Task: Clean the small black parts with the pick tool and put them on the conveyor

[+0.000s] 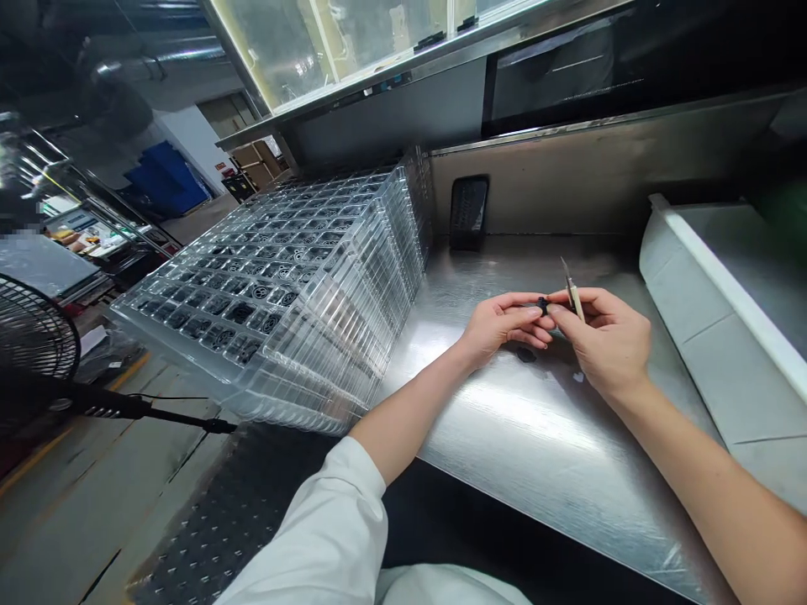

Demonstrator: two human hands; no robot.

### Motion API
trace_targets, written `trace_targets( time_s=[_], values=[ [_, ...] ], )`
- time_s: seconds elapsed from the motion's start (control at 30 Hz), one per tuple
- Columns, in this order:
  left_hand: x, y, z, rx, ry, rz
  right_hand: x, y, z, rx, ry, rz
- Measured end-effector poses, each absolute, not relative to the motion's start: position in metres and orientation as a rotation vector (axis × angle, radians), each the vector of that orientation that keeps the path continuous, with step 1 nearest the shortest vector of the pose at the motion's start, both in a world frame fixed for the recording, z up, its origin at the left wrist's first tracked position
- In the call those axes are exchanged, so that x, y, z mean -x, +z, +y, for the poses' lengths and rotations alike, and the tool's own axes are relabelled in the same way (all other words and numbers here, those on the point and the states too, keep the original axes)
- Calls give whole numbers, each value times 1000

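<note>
Over the steel worktop (517,437) my two hands meet. My left hand (504,326) is closed, pinching a small black part (542,305) at its fingertips. My right hand (605,336) is also closed; its fingertips touch the same black part and it holds tweezers (572,290) that point up and away. Another small black part (526,355) lies on the worktop just under my left hand.
A tall stack of clear plastic trays (283,286) with black parts in their pockets stands to the left. A white bin (725,311) sits at the right. A black device (467,212) leans on the back wall. A fan (31,344) stands far left.
</note>
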State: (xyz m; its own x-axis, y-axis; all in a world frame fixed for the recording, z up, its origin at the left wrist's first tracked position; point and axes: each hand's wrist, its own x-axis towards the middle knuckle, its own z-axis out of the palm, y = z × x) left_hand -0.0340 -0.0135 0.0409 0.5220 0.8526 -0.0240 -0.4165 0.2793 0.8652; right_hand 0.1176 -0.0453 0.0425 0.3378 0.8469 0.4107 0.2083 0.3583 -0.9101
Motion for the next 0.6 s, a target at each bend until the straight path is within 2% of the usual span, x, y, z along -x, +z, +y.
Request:
trace_targets(
  time_s=[0.33,0.6],
  values=[
    [32,37,-12,-904,968,519,-121,28,-40,1096,522,-1255],
    [33,46,-12,-873,1086,553,-126,33,-47,1191,347,-1435]
  ],
)
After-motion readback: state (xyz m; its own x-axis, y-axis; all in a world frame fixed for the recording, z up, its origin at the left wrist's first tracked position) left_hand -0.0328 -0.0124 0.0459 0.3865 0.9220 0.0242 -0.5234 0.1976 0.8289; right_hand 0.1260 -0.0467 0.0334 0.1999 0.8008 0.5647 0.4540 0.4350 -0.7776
